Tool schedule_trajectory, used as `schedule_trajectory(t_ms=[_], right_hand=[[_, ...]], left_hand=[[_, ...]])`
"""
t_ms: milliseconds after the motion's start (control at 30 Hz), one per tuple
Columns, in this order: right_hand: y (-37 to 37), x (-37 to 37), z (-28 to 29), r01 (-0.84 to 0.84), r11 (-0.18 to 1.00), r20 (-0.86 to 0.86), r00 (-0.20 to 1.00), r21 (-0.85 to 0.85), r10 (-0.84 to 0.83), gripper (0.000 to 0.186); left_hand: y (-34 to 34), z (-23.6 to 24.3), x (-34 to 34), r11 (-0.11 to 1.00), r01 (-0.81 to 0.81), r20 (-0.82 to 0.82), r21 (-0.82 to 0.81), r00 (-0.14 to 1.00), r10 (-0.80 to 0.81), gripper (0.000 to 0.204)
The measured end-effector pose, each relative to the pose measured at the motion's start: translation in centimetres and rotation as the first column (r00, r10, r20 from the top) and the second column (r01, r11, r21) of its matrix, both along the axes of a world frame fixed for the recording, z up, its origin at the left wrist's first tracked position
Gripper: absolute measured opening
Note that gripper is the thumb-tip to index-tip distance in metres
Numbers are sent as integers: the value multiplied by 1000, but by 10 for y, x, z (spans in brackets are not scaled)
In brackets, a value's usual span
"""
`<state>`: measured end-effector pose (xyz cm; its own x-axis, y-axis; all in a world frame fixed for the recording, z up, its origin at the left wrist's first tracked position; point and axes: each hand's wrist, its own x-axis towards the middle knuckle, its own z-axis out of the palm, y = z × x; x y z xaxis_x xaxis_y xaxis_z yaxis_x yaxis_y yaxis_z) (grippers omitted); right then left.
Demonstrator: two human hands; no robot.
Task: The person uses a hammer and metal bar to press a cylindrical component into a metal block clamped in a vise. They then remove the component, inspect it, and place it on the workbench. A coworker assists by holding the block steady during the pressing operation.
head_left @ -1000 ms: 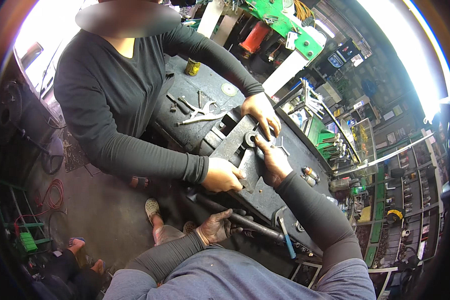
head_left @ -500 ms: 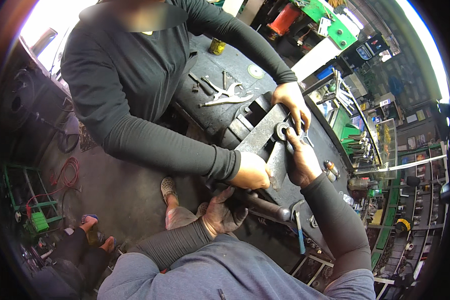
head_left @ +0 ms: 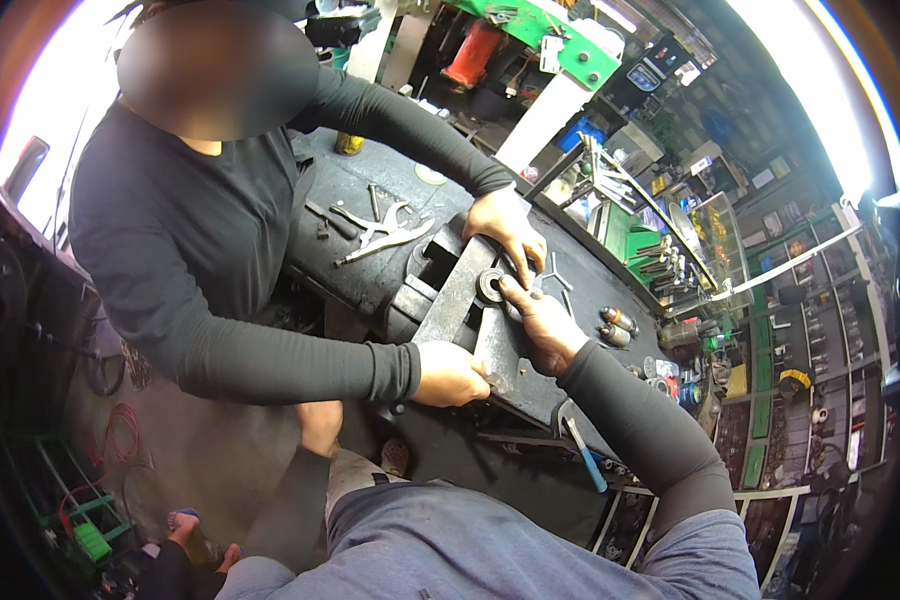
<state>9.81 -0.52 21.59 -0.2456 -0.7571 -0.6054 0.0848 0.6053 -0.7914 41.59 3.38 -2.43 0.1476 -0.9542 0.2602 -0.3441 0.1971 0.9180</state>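
My right hand [head_left: 545, 330] pinches a round metal bearing [head_left: 489, 286], thumb on its upper face; the fingers underneath are mostly hidden. The bearing sits between two flat steel bars, one long bar [head_left: 457, 292] and a second bar [head_left: 502, 352], laid across a dark bench vise [head_left: 407, 308]. A co-worker in a black long-sleeved top steadies the bars, one hand [head_left: 510, 232] at the far end, the other hand [head_left: 450, 374] at the near end. My left hand [head_left: 319, 427] hangs low beside my leg, below the co-worker's forearm, its fingers not visible.
On the dark workbench [head_left: 360, 275] lie a metal puller [head_left: 382, 230], a three-armed wrench [head_left: 560, 272] and two small bottles [head_left: 616, 328]. A blue-handled hammer [head_left: 584, 456] rests at the near edge. Tool racks [head_left: 660, 250] stand right; a red cable [head_left: 120, 437] lies on the floor.
My left hand, open near the vise before, has dropped down and left beside my leg. The view has swung, shifting the bench leftward. My right hand stays on the bearing.
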Motion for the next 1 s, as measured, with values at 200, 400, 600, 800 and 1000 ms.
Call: schedule_trajectory(t_ms=[200,400,600,800,1000], right_hand=[[-6,8,27,-143,980,-251,952,140,175,70],[-4,14,59,-221,939,-421,850,264,318,78],[18,14,26,-149,979,-596,777,139,203,77],[15,28,2,7,994,-297,954,-113,-40,62],[22,-3,-43,72,962,122,992,-262,-41,60]], left_hand=[[-133,129,-66,794,607,-463,-25,697,-547,39],[-174,146,-116,451,862,-275,232,503,-819,29],[-169,106,-129,486,867,487,-105,471,-735,6],[-68,42,-128,-294,743,523,-601,644,558,13],[-84,27,-124,-278,855,631,-437,512,583,28]])
